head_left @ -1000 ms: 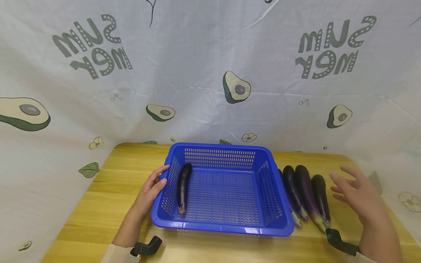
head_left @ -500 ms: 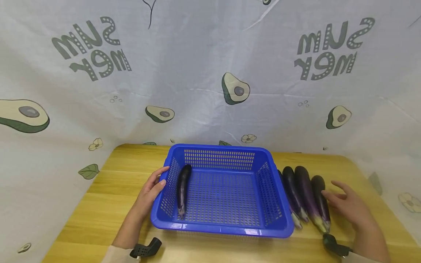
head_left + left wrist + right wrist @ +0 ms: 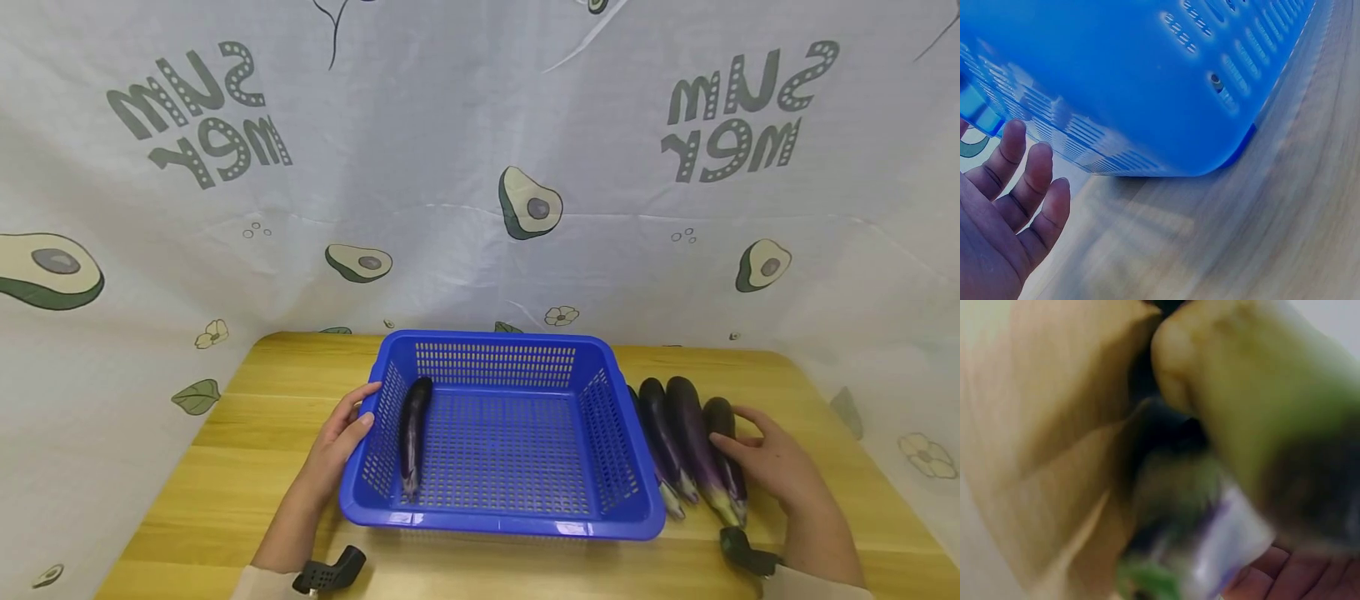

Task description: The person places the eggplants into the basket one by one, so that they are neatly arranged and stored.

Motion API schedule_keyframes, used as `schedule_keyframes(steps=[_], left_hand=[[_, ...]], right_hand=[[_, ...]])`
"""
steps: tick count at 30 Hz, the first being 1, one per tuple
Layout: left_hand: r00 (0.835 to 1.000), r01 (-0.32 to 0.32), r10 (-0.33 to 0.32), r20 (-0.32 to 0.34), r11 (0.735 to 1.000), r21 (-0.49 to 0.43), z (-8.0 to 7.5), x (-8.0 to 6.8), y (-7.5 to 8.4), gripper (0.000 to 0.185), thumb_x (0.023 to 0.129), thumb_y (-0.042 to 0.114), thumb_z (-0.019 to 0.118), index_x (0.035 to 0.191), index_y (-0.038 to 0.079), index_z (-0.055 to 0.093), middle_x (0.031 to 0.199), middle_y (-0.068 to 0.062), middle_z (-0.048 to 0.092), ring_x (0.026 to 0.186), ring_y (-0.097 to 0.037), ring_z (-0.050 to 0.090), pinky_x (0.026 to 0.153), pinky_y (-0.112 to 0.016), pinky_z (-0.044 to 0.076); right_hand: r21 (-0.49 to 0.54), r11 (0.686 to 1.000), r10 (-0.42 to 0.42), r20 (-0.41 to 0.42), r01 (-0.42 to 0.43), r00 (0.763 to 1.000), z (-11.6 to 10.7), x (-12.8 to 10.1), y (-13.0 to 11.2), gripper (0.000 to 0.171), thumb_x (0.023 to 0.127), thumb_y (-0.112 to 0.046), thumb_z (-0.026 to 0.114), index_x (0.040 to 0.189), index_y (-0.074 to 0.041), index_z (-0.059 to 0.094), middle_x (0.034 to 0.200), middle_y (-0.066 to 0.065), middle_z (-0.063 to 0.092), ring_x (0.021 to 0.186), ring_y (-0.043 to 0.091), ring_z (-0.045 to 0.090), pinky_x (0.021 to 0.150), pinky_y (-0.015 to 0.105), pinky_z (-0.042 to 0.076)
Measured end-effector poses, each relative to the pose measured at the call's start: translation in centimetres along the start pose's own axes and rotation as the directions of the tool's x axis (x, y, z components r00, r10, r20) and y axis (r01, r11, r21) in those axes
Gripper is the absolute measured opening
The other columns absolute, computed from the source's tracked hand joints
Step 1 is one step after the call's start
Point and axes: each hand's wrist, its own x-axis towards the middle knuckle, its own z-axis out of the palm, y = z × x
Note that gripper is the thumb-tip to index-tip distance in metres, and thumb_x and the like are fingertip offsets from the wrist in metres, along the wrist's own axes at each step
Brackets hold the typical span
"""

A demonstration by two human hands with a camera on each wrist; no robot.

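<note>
A blue basket (image 3: pixel 501 508) is set on a wooden table (image 3: pixel 225 467), and one eggplant (image 3: pixel 412 433) is laid inside it along the left wall. The left hand (image 3: pixel 339 437) is rested against the basket's left wall with fingers straight and relaxed, nothing being gripped. To the right of the basket, a row of eggplants (image 3: pixel 678 437) is laid side by side on the table. The rightmost eggplant (image 3: pixel 722 433) is covered by the right hand (image 3: pixel 772 462), whose fingers are laid over it; whether it is clasped cannot be told, the right wrist view being too blurred. A printed cloth (image 3: pixel 480 167) is hung behind the table.
</note>
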Motion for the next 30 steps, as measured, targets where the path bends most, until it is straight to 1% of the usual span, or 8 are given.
schedule_keyframes(steps=[7,12,14,17,20,23,26,30], left_hand=[[1.0,-0.002,0.002,0.001,1.0,0.008,0.0,-0.1,0.0,0.045,0.108,0.02,0.039,0.153,0.015,0.036,0.143,-0.032,0.043,0.115,-0.043,0.062,0.083,-0.046,0.064],[1.0,-0.004,0.004,-0.003,1.0,0.013,0.1,-0.1,0.0,0.045,0.108,0.02,0.04,0.153,0.015,0.037,0.142,-0.031,0.044,0.115,-0.043,0.062,0.083,-0.045,0.064],[1.0,-0.007,0.007,-0.004,1.0,0.013,0.0,-0.1,0.0,0.045,0.108,0.02,0.04,0.152,0.015,0.037,0.14,-0.032,0.044,0.114,-0.043,0.062,0.082,-0.045,0.064],[1.0,-0.008,0.008,-0.006,1.0,0.01,0.0,0.0,0.0,0.045,0.108,0.019,0.04,0.152,0.014,0.036,0.138,-0.032,0.045,0.112,-0.042,0.062,0.082,-0.045,0.064],[1.0,-0.005,0.005,-0.006,1.0,0.008,0.0,-0.1,0.0,0.045,0.108,0.019,0.04,0.152,0.013,0.036,0.139,-0.032,0.044,0.112,-0.041,0.062,0.082,-0.045,0.064],[1.0,0.0,0.0,-0.01,1.0,0.012,0.0,-0.1,0.0,0.045,0.108,0.019,0.04,0.152,0.014,0.037,0.139,-0.032,0.045,0.112,-0.04,0.062,0.082,-0.045,0.064],[1.0,-0.003,0.003,-0.008,1.0,0.012,0.0,-0.1,0.0,0.045,0.108,0.019,0.04,0.152,0.014,0.037,0.139,-0.032,0.045,0.112,-0.041,0.062,0.082,-0.045,0.064],[1.0,-0.004,0.004,-0.002,1.0,0.009,0.0,0.0,0.1,0.045,0.108,0.02,0.04,0.153,0.014,0.036,0.139,-0.032,0.044,0.113,-0.042,0.062,0.082,-0.046,0.064]], right_hand=[[-0.002,1.0,0.01,0.01,-0.01,1.0,0.0,0.1,0.0,0.085,0.103,-0.048,0.053,0.157,0.007,0.016,0.141,0.047,0.043,0.121,0.061,0.055,0.091,0.067,0.049],[0.034,0.999,0.001,-0.008,0.0,1.0,0.1,0.1,0.1,0.085,0.104,-0.042,0.055,0.156,0.01,0.012,0.137,0.049,0.045,0.115,0.059,0.06,0.09,0.064,0.053],[0.049,0.999,-0.004,-0.023,0.005,1.0,0.1,0.1,0.2,0.085,0.104,-0.039,0.056,0.156,0.011,0.011,0.136,0.05,0.045,0.112,0.058,0.062,0.088,0.061,0.055],[0.061,0.998,-0.009,-0.052,0.012,0.999,-0.1,0.0,0.3,0.086,0.104,-0.038,0.056,0.156,0.012,0.009,0.135,0.052,0.043,0.109,0.057,0.064,0.082,0.051,0.059],[0.077,0.997,-0.008,-0.064,0.013,0.998,-0.4,-0.2,0.2,0.089,0.104,-0.039,0.056,0.157,0.011,0.005,0.135,0.053,0.042,0.102,0.051,0.068,0.076,0.04,0.059],[0.104,0.994,-0.009,-0.067,0.016,0.998,-0.7,-0.4,0.1,0.091,0.104,-0.039,0.056,0.157,0.011,0.002,0.136,0.053,0.042,0.098,0.044,0.072,0.074,0.038,0.059],[0.091,0.996,-0.011,-0.082,0.019,0.997,-1.1,-0.7,-0.1,0.091,0.104,-0.039,0.055,0.158,0.009,0.001,0.136,0.054,0.041,0.099,0.046,0.071,0.075,0.042,0.059],[0.064,0.998,-0.015,-0.088,0.021,0.996,-1.7,-1.3,-0.7,0.089,0.105,-0.041,0.053,0.16,0.005,0.0,0.139,0.054,0.036,0.103,0.053,0.068,0.08,0.054,0.058]])
